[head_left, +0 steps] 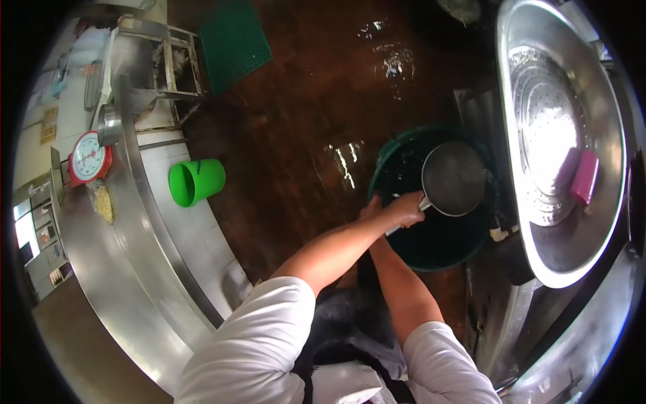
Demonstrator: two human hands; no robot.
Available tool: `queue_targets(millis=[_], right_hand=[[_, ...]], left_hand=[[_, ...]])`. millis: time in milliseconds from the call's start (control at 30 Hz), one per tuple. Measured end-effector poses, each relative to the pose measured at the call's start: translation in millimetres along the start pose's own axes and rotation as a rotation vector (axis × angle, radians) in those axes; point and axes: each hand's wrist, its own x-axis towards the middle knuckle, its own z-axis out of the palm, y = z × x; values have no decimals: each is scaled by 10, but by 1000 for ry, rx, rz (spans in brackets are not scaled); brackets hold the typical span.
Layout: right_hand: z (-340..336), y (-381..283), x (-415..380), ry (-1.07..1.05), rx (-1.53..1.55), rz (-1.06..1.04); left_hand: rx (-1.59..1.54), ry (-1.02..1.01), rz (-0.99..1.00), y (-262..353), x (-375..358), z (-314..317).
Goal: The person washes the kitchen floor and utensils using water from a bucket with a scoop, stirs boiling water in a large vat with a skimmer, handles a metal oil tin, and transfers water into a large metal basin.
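My left hand point(407, 209) is closed around the handle of a round sieve or pan point(454, 179), whose grey disc is over a dark green tub point(437, 259) on the floor. Part of the handle shows below that hand. The left forearm crosses over the right one. My right hand point(370, 209) is by the tub's left rim, partly behind the left forearm, and its fingers are mostly hidden. Dark contents fill the tub's shadowed inside.
At the right, a large metal basin point(538, 266) holds a pink cup point(585, 176). A steel counter point(128, 269) on the left carries a red scale point(89, 158) and a yellow-filled bag point(104, 204). A green bucket point(205, 178) and green mat point(235, 50) are near the wet brown floor point(289, 135).
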Motion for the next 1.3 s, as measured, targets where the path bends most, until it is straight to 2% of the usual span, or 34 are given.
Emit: queue_targets(millis=[67,100,167,233,300,367,433,467,533,600,633,700,767,833,900,967,1000,1067,1100,1133,1167,1200,1267,1300], right_hand=[[-104,-48,4,29,-2,14],[-127,-16,-24,44,0,13],[-135,31,-54,48,14,-10],[-176,88,-88,43,94,-96],[-149,181,-111,27,219,-216],[-115,207,-107,27,254,-249],[-201,161,-113,29,89,-254],[-320,95,-112,-13,88,-207],[-587,-51,-113,-96,79,-113],[-878,-305,-97,-71,149,81],[-827,-258,-91,-78,136,30],[-847,-284,-95,-79,138,50],[-817,-265,-129,-72,137,54],[-769,-239,-95,-41,140,37],[-729,-202,-113,-70,150,65],[-708,-196,-111,-69,156,73],[-712,-203,-117,-58,155,67],[-717,-206,-104,-29,150,42],[-723,-210,-101,-11,147,27],[-726,-205,-101,9,143,10],[-731,-200,-96,3,146,14],[-736,-198,-99,-3,149,15],[-749,-206,-93,0,156,8],[-758,-217,-89,7,161,2]], left_hand=[[-36,11,17,68,-186,-81],[20,2,-38,225,-363,-191],[290,294,242,-199,-354,-144],[373,436,446,-378,-432,-219],[267,426,576,-367,-729,-502],[59,231,244,-210,-1160,-822],[-162,229,44,-283,-1540,-1041],[-268,248,50,-512,-1672,-1112],[-333,367,-12,-995,-1933,-1261],[-419,499,-115,-1328,-2241,-1464],[-392,572,-199,-1611,-2342,-1580],[-472,691,-211,-2044,-2531,-1847],[-425,772,-279,-2363,-2631,-2184],[-470,840,-330,-2523,-2536,-2566],[-336,846,-458,-3063,-2283,-3055],[-271,865,-447,-3363,-1932,-3509],[-250,846,-484,-3401,-1719,-3755],[-52,686,-679,-3528,-1269,-4278],[66,656,-714,-3818,-935,-4547],[153,557,-698,-3480,-737,-4688],[529,316,-752,-3642,-337,-4970],[622,119,-761,-3326,-88,-5138],[557,336,-796,-3069,267,-5344],[619,357,-818,-2718,363,-5334]])
